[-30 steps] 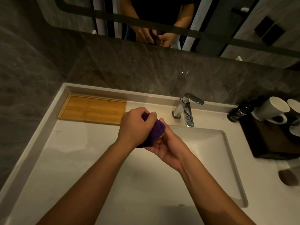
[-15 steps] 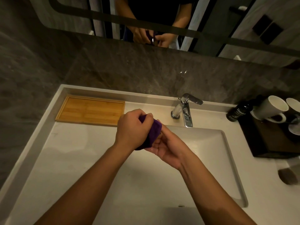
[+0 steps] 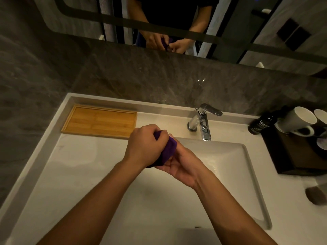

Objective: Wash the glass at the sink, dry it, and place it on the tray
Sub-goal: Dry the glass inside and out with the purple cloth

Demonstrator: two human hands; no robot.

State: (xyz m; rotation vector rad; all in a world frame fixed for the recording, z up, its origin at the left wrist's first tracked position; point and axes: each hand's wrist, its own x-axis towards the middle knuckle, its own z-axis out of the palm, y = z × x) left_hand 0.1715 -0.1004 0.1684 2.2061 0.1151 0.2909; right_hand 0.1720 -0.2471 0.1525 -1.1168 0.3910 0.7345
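Note:
A purple cloth [image 3: 170,149] is bunched between both hands over the left edge of the sink basin [image 3: 223,167]. My left hand [image 3: 144,146] grips the cloth from above with closed fingers. Cupped palm-up beneath it, my right hand [image 3: 180,165] holds the bundle from the right. The glass itself is hidden inside the cloth and hands. A bamboo tray [image 3: 99,119] lies bare on the counter at the back left, just left of my left hand.
A chrome faucet [image 3: 203,121] stands behind the basin. At the right are a black bottle [image 3: 261,124], white mugs [image 3: 299,122] and a dark wooden tray [image 3: 300,156]. A mirror [image 3: 177,18] above the stone wall reflects the hands.
Both hands stay in place over the basin's left edge. My left fingers have shifted on the cloth, and the pale bit seen under it a second ago is now covered.

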